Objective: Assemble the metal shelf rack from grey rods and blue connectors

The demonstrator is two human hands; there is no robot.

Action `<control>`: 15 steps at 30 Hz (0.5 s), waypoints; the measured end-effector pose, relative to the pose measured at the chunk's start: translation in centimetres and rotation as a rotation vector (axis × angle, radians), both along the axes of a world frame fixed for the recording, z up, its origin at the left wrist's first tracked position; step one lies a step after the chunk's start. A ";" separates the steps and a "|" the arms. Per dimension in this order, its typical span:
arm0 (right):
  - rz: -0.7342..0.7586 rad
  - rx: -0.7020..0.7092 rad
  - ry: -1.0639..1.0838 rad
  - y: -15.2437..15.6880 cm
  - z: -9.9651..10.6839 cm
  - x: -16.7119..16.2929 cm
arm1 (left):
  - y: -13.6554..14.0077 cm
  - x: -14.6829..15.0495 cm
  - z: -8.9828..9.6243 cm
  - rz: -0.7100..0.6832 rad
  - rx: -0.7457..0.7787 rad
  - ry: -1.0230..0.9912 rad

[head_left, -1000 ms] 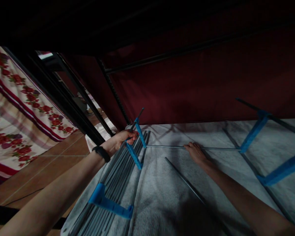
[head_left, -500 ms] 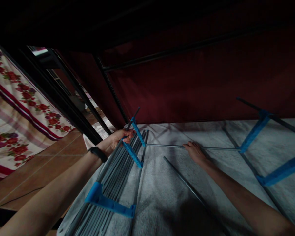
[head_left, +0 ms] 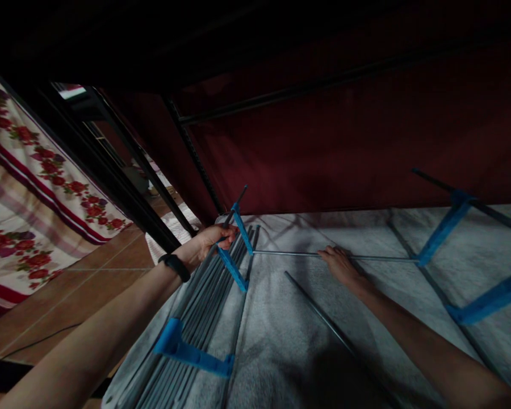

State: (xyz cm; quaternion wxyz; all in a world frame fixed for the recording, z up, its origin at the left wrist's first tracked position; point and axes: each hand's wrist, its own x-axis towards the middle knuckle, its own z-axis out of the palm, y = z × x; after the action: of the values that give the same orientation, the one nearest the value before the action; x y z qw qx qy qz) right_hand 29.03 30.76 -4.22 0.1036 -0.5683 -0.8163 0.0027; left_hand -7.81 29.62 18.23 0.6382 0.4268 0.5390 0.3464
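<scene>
My left hand (head_left: 217,238), a dark band on its wrist, is closed round a long grey rod (head_left: 193,287) at the left, between two blue plastic brackets. The nearer of these blue brackets (head_left: 232,268) joins that rod to a second rod lower down. My right hand (head_left: 338,262) is closed on a thin metal crossbar (head_left: 289,254), which runs between the left frame and a blue bracket (head_left: 445,233) on the right frame. A loose-ended grey rod (head_left: 319,316) lies between my arms. Another blue bracket (head_left: 196,355) sits at the lower left.
Several grey rods (head_left: 196,324) lie bundled at the left on a grey fleecy cloth (head_left: 272,341). A dark red fabric wall (head_left: 344,153) stands behind. Dark metal posts (head_left: 106,176) and a floral curtain (head_left: 46,187) are on the left, over a tiled floor (head_left: 97,284).
My left hand and the rod in it have shifted slightly to the right, tilting the blue brackets with them. My right hand stays at the same place on the crossbar.
</scene>
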 end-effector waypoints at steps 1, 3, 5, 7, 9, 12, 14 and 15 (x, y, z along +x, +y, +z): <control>0.011 0.007 -0.015 0.1 0.0 -0.3 | -0.1 0.6 0.0 -0.013 0.008 0.018; 0.036 0.019 -0.041 0.3 0.1 -1.4 | -0.2 1.6 0.0 -0.043 0.028 0.050; 0.048 0.025 -0.056 0.7 0.1 -3.0 | -0.2 2.2 -0.1 -0.060 0.057 0.065; 0.053 0.025 -0.055 1.1 0.1 -4.8 | -0.1 2.2 -0.2 -0.060 0.073 0.062; 0.065 0.020 -0.041 1.4 0.1 -6.4 | 0.1 1.8 -0.3 -0.045 0.064 0.063; 0.088 0.014 -0.007 1.7 0.2 -7.7 | 0.8 1.0 -0.8 0.027 0.021 0.101; 0.093 0.006 0.007 1.7 0.3 -7.9 | 1.4 0.6 -1.2 0.093 0.031 0.088; 0.094 0.004 0.008 1.7 0.3 -7.9 | 1.7 0.4 -1.4 0.127 0.053 0.057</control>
State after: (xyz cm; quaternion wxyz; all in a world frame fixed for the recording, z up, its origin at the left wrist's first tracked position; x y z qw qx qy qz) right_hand 21.11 32.49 -3.90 0.1076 -0.5290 -0.8417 0.0084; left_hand -7.44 31.29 16.81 0.5877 0.4184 0.5736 0.3879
